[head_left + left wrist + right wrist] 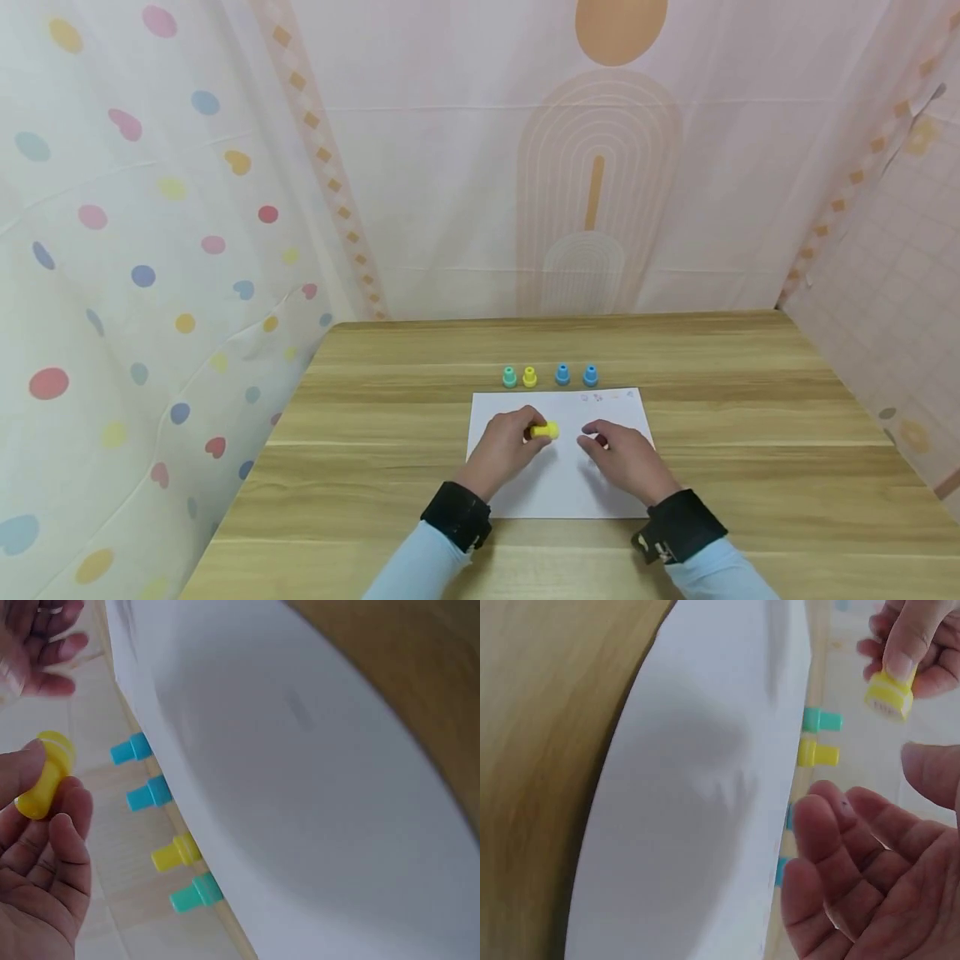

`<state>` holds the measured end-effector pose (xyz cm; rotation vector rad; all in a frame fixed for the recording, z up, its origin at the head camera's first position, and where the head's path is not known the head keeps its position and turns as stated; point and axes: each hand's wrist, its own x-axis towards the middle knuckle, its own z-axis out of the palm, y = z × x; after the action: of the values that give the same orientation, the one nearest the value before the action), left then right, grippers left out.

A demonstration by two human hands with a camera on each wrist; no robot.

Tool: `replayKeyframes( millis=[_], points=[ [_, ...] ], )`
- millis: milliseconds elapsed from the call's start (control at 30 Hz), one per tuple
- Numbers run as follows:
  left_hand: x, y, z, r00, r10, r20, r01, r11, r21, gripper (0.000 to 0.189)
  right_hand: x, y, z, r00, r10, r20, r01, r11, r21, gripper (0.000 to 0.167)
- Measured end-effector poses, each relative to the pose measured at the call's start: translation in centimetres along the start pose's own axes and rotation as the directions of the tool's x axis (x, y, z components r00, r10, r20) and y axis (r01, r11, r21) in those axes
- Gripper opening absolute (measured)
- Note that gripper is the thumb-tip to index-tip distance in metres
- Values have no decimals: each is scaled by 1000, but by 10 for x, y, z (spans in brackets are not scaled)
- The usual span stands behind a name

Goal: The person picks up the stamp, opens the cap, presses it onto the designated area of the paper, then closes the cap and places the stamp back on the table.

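Observation:
Between its thumb and fingers my left hand (pixel 504 447) pinches a yellow stamp (pixel 547 431), held on its side above a white sheet of paper (pixel 536 496). In the right wrist view the end face of that yellow stamp (pixel 885 707) shows a faint printed pattern. My right hand (pixel 628 460) hovers over the right part of the sheet, a short gap from the stamp, with fingers loosely bent and nothing in them. Small faint prints (pixel 597 397) run along the sheet's far right edge.
Behind the sheet stand a green stamp (pixel 509 377), another yellow stamp (pixel 529 377), a blue stamp (pixel 562 375) and a second blue one (pixel 590 376), all upright in a row. The wooden table (pixel 375 467) backs onto a patterned curtain (pixel 450 167).

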<state>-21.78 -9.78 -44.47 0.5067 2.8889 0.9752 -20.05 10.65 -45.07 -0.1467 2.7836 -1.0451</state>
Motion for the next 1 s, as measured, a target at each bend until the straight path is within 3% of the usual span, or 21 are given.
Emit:
replayKeyframes(
  millis=[200,367,533,833,1000],
  points=[
    [-2,7,6,995,97,-16,-98,995,-11,17,0,-6,2,997,57,53,-69,969,238,34],
    [-3,11,12,993,120,-2,-120,992,-21,18,-1,-8,2,994,69,87,-96,929,357,35],
    [-3,13,17,991,136,8,-135,990,-27,18,0,-8,3,994,42,101,-81,903,422,31],
    [-5,13,19,986,166,-11,-166,986,-20,18,0,-8,5,994,34,106,-78,891,448,27],
    [-5,13,19,985,173,-8,-173,984,-30,18,0,-8,5,993,35,117,-88,867,490,27]
  ],
)
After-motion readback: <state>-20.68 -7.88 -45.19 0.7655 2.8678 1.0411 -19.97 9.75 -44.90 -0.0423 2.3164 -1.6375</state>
